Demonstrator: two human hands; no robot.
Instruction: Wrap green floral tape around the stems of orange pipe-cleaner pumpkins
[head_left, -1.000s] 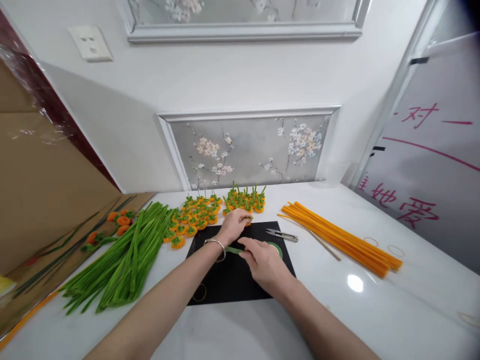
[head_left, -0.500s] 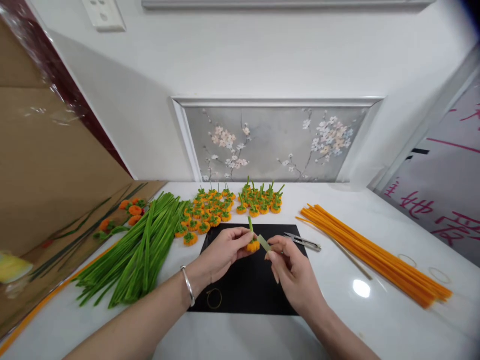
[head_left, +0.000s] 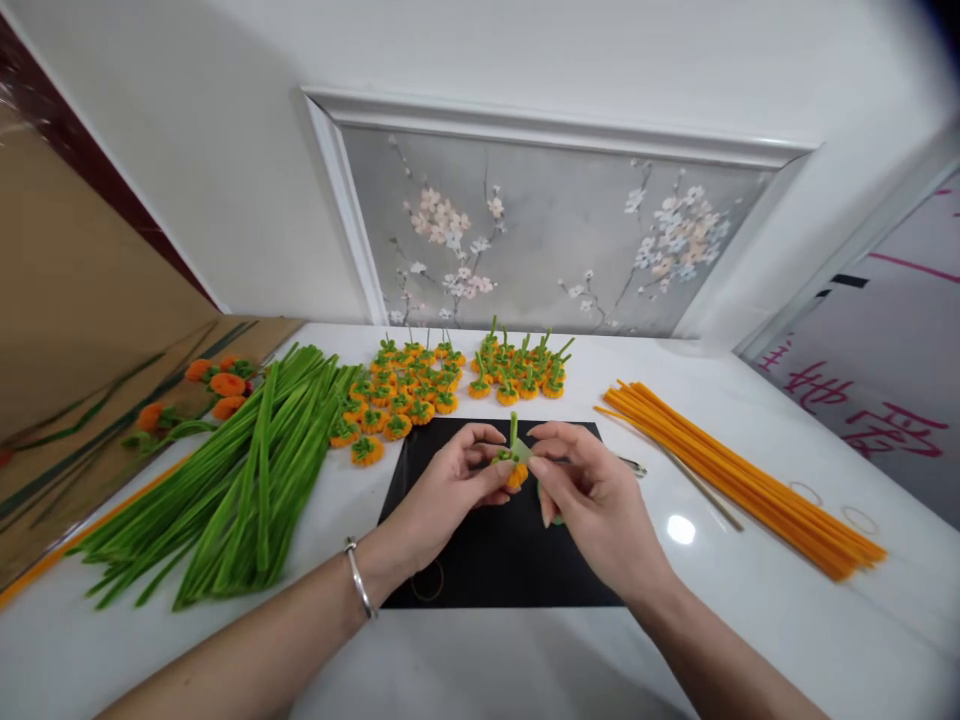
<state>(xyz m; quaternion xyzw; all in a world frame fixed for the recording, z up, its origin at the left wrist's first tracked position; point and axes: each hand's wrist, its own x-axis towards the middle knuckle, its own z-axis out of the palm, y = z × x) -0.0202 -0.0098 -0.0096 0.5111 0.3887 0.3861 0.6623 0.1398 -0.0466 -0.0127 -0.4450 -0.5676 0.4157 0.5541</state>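
Observation:
My left hand (head_left: 454,485) pinches a small orange pipe-cleaner pumpkin (head_left: 517,477) with a green leafy top and an upright green stem. Between the fingertips of my right hand (head_left: 596,490) is a pale green strip of tape (head_left: 523,452), its free end against the base of the stem. Whether the strip sticks there I cannot tell. A green edge of something shows below my right fingers, mostly hidden. Both hands are above a black mat (head_left: 495,570). Scissors (head_left: 634,466) lie behind my right hand, only the handle end visible.
Finished-looking orange pumpkins (head_left: 405,385) stand in two clusters at the back. A heap of green pipe cleaners (head_left: 255,470) lies left, with orange pom-pom flowers (head_left: 227,384) beyond it. Orange pipe cleaners (head_left: 735,475) and a thin stick (head_left: 705,490) lie right. A framed floral panel (head_left: 540,230) rises behind.
My right hand has brought the tape strip in against the pumpkin's stem, and the hands are closer together. The view has tilted down. My right hand now covers most of the scissors.

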